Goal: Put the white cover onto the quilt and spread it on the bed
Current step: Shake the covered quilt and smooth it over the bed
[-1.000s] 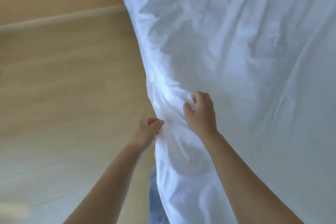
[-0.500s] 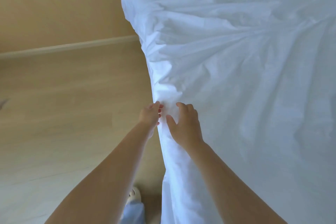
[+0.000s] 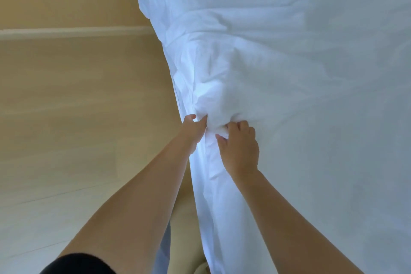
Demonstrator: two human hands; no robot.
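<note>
**Grip at the bunched edge**

Cover [image 3: 300,95] lies across the bed, which is hidden beneath it, and its left side hangs toward the floor [image 3: 66,129]. Our left hand [image 3: 194,128] pinches the hanging edge, fingers curled on cloth. Our right hand [image 3: 240,149], just beside it, digs curled fingers into a bunched fold. We judge the lump there to be quilt. We should catch both layers together, pull outward evenly, then smooth the creases.
</note>
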